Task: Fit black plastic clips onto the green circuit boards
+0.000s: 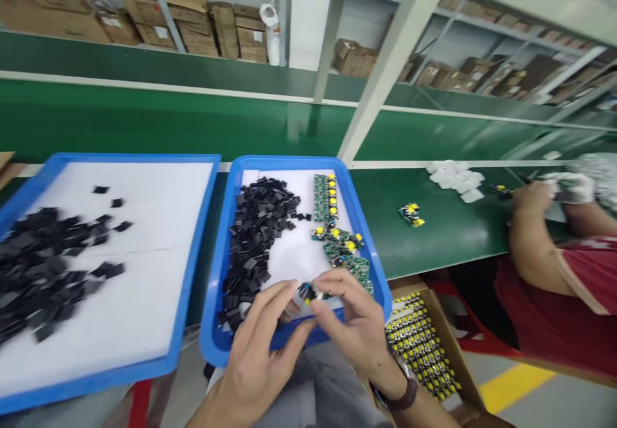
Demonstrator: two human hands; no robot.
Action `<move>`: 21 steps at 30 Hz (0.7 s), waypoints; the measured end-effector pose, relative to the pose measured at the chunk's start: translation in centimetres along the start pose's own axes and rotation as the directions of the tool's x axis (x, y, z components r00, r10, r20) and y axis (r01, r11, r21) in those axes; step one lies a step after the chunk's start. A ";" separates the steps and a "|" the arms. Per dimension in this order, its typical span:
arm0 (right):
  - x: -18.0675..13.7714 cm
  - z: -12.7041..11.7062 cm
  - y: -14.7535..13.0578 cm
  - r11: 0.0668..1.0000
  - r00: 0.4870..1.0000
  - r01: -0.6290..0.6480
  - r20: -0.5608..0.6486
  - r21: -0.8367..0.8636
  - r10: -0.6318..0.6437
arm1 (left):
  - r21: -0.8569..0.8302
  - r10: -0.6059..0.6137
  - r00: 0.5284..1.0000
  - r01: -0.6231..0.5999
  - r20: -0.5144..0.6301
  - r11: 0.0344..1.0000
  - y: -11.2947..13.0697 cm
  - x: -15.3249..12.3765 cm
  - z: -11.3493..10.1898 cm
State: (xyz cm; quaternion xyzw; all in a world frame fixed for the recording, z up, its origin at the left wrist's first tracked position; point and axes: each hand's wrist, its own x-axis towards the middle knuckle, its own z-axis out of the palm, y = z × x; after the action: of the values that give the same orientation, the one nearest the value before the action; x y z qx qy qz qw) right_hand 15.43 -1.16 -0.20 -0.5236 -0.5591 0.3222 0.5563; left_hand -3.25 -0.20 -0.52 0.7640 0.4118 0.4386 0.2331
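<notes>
We've got the small part (307, 293) pinched in our right hand (354, 319), sitting just left of the thumb and fingertips. Our left hand (267, 344) is right up at its other side, but honestly we can't tell if those fingers grip it or just touch. All this is above the near end of the blue tray (288, 160), with black pieces (263, 216) off left and circuit boards (354, 264) just beyond the right fingers.

Bare liner (292, 254), black pieces (258, 222) left, boards (357, 265) right, nearside unclear
</notes>
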 end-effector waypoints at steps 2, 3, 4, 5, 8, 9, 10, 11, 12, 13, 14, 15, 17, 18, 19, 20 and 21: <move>2.0 -4.0 1.9 0.962 0.984 0.040 -0.157 -0.270 -0.084 | 0.036 0.013 0.999 -0.014 0.039 0.999 -0.5 0.5 -0.1; 2.9 -6.4 3.2 0.901 0.966 0.009 -0.229 -0.433 -0.120 | 0.055 0.028 0.997 -0.031 0.065 0.998 -0.8 0.6 -0.1; 3.7 -8.8 4.6 0.799 0.947 -0.047 -0.282 -0.599 -0.155 | 0.074 0.045 0.996 -0.051 0.080 0.996 -1.3 0.7 -0.1; 4.4 -11.1 6.0 0.747 0.935 -0.081 -0.311 -0.660 -0.173 | 0.095 0.063 0.993 -0.073 0.101 0.993 -1.7 0.8 0.1; 5.8 -16.5 9.9 0.631 0.937 -0.120 -0.298 -0.766 -0.184 | 0.167 0.119 0.977 -0.149 0.174 0.975 -2.6 1.0 0.8; 6.2 -17.7 10.9 0.596 0.942 -0.122 -0.282 -0.793 -0.183 | 0.191 0.132 0.970 -0.172 0.204 0.966 -2.7 1.1 1.1; 6.6 -18.5 11.8 0.563 0.948 -0.119 -0.261 -0.818 -0.180 | 0.212 0.143 0.963 -0.193 0.231 0.958 -2.7 1.3 1.5; 7.1 -19.2 12.5 0.535 0.955 -0.112 -0.239 -0.837 -0.174 | 0.232 0.147 0.956 -0.207 0.255 0.950 -2.6 1.5 1.9; 7.7 -19.8 13.1 0.513 0.961 -0.103 -0.218 -0.852 -0.168 | 0.250 0.141 0.949 -0.214 0.280 0.944 -2.3 1.7 2.3; 8.4 -20.3 13.5 0.497 0.967 -0.093 -0.197 -0.863 -0.160 | 0.268 0.129 0.943 -0.215 0.306 0.939 -2.1 2.0 2.7; 9.2 -20.7 13.8 0.486 0.972 -0.084 -0.179 -0.870 -0.153 | 0.285 0.113 0.936 -0.214 0.333 0.934 -1.7 2.3 3.1; 10.0 -21.1 14.1 0.480 0.974 -0.078 -0.169 -0.874 -0.149 | 0.305 0.091 0.927 -0.211 0.365 0.929 -1.4 2.6 3.5; 11.6 -21.4 14.2 0.481 0.973 -0.065 -0.162 -0.874 -0.162 | 0.345 0.046 0.902 -0.211 0.429 0.914 -0.7 3.2 4.3; 12.2 -21.3 14.0 0.488 0.971 -0.049 -0.156 -0.872 -0.181 | 0.362 0.032 0.891 -0.216 0.452 0.907 -0.5 3.5 4.6; 12.6 -20.8 13.6 0.498 0.968 -0.020 -0.141 -0.867 -0.206 | 0.375 0.021 0.882 -0.221 0.470 0.900 -0.2 3.8 4.9; 12.9 -20.0 13.1 0.511 0.966 0.024 -0.111 -0.859 -0.232 | 0.386 0.011 0.874 -0.226 0.485 0.894 0.0 4.0 5.2; 13.0 -18.9 12.4 0.525 0.964 0.082 -0.067 -0.847 -0.258 | 0.395 0.004 0.867 -0.231 0.498 0.889 0.2 4.1 5.3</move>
State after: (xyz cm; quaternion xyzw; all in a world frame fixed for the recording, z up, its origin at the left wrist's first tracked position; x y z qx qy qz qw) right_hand 38.59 9.89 -4.91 -0.6952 -0.6393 -0.0896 0.3162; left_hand 2.56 3.17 -1.10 0.9060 0.3800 0.1420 0.1210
